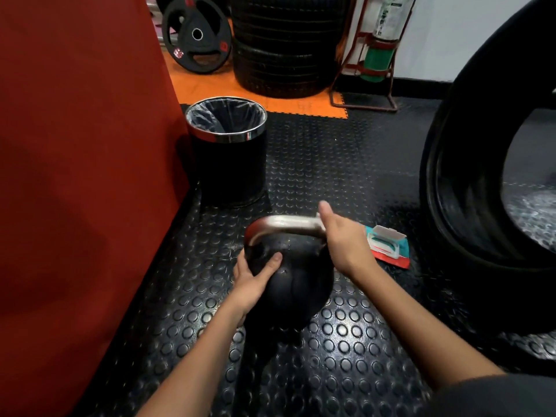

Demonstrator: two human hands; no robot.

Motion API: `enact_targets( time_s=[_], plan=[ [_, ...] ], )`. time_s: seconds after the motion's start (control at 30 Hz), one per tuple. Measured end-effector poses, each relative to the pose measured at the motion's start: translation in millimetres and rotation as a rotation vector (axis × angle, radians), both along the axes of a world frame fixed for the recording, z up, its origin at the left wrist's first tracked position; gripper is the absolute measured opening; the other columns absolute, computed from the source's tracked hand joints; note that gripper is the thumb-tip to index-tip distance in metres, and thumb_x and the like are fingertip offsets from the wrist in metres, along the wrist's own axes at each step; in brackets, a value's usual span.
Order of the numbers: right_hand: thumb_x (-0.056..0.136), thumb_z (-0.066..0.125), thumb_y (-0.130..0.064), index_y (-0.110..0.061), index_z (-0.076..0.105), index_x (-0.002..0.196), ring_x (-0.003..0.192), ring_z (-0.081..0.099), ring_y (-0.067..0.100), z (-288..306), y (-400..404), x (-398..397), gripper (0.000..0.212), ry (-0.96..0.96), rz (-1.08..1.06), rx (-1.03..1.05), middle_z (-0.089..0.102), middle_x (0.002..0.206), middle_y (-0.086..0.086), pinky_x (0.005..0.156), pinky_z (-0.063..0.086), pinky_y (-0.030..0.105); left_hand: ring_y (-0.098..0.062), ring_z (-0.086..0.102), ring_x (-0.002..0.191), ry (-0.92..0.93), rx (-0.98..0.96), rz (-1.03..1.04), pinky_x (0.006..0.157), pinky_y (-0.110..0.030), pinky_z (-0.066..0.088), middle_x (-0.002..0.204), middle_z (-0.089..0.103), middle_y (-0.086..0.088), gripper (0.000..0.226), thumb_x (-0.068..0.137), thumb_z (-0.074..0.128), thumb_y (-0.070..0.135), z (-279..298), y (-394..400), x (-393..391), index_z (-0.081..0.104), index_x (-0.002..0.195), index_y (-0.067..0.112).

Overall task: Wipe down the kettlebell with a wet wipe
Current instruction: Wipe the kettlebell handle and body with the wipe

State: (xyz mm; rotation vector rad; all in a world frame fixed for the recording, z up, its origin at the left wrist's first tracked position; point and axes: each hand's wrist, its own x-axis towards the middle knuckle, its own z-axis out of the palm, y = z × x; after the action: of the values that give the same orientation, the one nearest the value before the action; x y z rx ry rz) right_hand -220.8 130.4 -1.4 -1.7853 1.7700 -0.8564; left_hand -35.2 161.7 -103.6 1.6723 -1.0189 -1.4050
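**Operator:** Where is the kettlebell, and how are your hands placed on it?

**Technician:** You have the kettlebell (293,281) standing on the black studded floor mat (340,341), just below the centre of your view. Its black body is upright and its metal handle (285,222) arches across the top. Your left hand (255,279) rests against the body at 9 o'clock, with the thumb lying over the upper face and the palm cupping the side. Your right hand (340,236) is at the handle's 3 o'clock end, thumb raised, fingers wrapped behind the bar. A sliver of white shows at the bar beside that thumb; you cannot tell from this view whether it is a wipe.

**Operator:** What lies around the kettlebell?

**Technician:** At 3 o'clock, just beyond your right hand, the wet wipe pack (388,246) lies flat on the mat with its white flap lifted. At 11 o'clock stands a black waste bin (228,152) with a chrome rim and a liner, set against a red padded block (84,176). At 12 o'clock, well apart, you see a stack of tyres (285,46) with a weight plate (197,34) leaning beside it. A large tyre (469,206) stands at 3 o'clock, past the pack
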Motion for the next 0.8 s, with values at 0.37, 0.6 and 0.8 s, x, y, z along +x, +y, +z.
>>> enact_targets(
  time_s=[0.37, 0.6, 0.8],
  plan=[
    [0.096, 0.04, -0.062, -0.02, 0.061, 0.103, 0.092, 0.055, 0.02, -10, 6, 45, 0.047, 0.56, 0.206, -0.411, 0.06, 0.095, -0.006, 0.106, 0.033, 0.043, -0.023, 0.027, 0.142, -0.027, 0.018, 0.001, 0.114, -0.04, 0.026, 0.156, 0.02, 0.0, 0.119, 0.052, 0.068, 0.08, 3, -1, -3, 0.012, 0.151, 0.042],
    [0.093, 0.037, -0.074, -0.025, 0.066, 0.091, 0.09, 0.06, 0.011, -40, 10, -8, 0.057, -0.424, -0.069, -0.036, 0.065, 0.091, -0.012, 0.096, 0.046, 0.048, -0.02, 0.027, 0.142, 0.011, 0.013, -0.002, 0.117, -0.04, 0.025, 0.156, 0.02, 0.006, 0.122, 0.049, 0.064, 0.09, 0, 2, 0, 0.015, 0.15, 0.041],
    [0.09, 0.026, -0.085, -0.017, 0.07, 0.124, 0.12, 0.057, 0.029, 3, -33, -10, 0.087, -0.096, 0.03, 0.4, 0.063, 0.123, 0.011, 0.109, 0.039, 0.046, -0.019, 0.021, 0.145, 0.012, 0.01, -0.013, 0.116, -0.039, 0.021, 0.159, 0.014, 0.008, 0.114, 0.061, 0.064, 0.083, -3, 0, 1, 0.01, 0.152, 0.04]
  ],
)
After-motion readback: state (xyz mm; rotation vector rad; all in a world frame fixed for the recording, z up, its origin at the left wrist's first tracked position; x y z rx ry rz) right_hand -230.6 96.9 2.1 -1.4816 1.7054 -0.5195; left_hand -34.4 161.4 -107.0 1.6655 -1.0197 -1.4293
